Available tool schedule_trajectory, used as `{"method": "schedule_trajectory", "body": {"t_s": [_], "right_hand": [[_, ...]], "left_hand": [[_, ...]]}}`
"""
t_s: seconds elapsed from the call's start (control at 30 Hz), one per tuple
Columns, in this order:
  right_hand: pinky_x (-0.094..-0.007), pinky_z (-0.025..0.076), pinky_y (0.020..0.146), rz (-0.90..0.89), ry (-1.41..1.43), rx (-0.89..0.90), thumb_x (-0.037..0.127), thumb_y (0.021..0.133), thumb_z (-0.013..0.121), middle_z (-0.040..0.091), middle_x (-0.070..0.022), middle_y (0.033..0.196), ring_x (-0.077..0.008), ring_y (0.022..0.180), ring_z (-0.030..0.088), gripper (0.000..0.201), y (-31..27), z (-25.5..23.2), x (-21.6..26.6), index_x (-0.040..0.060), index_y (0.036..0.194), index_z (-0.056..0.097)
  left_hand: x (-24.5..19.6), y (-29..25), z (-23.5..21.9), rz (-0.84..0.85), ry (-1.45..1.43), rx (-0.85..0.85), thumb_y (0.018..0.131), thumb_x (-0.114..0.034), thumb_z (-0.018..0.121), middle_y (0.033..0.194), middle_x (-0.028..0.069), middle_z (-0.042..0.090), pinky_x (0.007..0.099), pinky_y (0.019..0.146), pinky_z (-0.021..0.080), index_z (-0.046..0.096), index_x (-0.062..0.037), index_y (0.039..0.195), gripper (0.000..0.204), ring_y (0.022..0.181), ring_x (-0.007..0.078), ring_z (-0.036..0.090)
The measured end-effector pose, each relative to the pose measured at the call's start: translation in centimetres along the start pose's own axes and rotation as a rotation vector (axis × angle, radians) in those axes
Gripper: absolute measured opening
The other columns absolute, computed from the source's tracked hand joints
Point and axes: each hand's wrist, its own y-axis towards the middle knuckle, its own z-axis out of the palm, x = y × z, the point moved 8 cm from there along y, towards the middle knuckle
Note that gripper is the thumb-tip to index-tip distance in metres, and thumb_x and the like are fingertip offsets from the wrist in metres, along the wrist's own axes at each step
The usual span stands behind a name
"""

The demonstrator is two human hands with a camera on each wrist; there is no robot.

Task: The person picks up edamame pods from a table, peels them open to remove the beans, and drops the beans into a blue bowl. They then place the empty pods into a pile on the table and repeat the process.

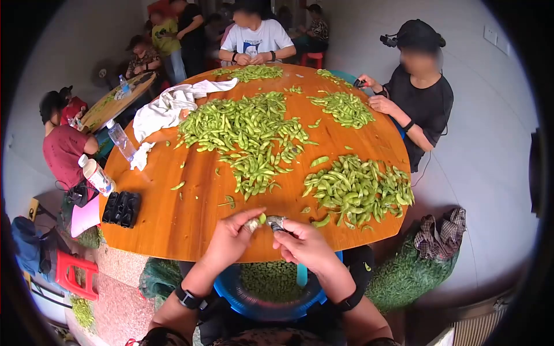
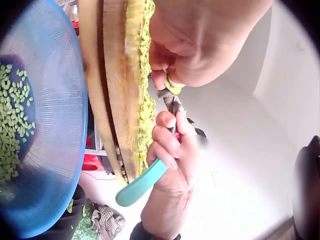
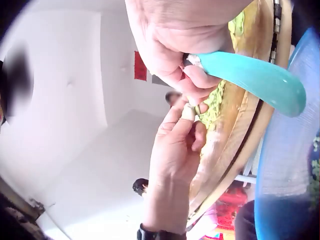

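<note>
Just over the table's near edge, my left hand (image 1: 229, 237) pinches a green pod (image 1: 262, 219) between thumb and fingers. My right hand (image 1: 304, 247) grips a tool with a teal handle (image 2: 142, 184); its dark upper part (image 2: 172, 102) meets the pod in the left wrist view. The two hands almost touch at the fingertips. In the right wrist view the teal handle (image 3: 255, 80) sticks out below the right hand (image 3: 192, 37), and the left hand (image 3: 172, 150) faces it. Below both hands sits a blue basket (image 1: 231, 300) holding shelled green beans (image 1: 271, 281).
Piles of green pods (image 1: 358, 190) (image 1: 242, 127) lie on the round wooden table (image 1: 173, 230). A white cloth (image 1: 164, 112), bottles (image 1: 97, 175) and a black tray (image 1: 121, 209) stand at the left. Other people sit around the tables. A filled sack (image 1: 412, 277) is at the right.
</note>
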Motion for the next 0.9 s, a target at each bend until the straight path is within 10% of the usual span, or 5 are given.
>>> {"method": "schedule_trajectory", "body": {"t_s": [0.43, 0.9], "right_hand": [[-0.0185, 0.036, 0.047, -0.043, 0.143, -0.088, 0.009, 0.095, 0.054, 0.053, 0.0038, 0.072, -0.0020, 0.055, 0.044, 0.012, 0.0, 0.5, -2.6, 0.0066, 0.103, 0.061], [-0.0182, 0.033, 0.047, 0.109, 0.350, 0.070, 0.012, 0.095, 0.053, 0.051, 0.0049, 0.069, -0.0016, 0.056, 0.041, 0.015, 0.2, 0.4, -2.3, 0.0087, 0.102, 0.065]], "left_hand": [[-1.1, -2.0, 2.5, 0.320, 0.386, -0.070, 0.083, 0.004, 0.057, 0.089, 0.0141, 0.060, 0.0304, 0.068, 0.052, 0.056, -0.0003, 0.123, 0.040, 0.074, 0.0248, 0.064], [2.3, -0.8, 2.4, -0.184, -0.494, 0.150, 0.099, -0.011, 0.045, 0.091, 0.0015, 0.063, 0.0185, 0.057, 0.045, 0.053, -0.0022, 0.129, 0.032, 0.064, 0.0056, 0.055]]}}
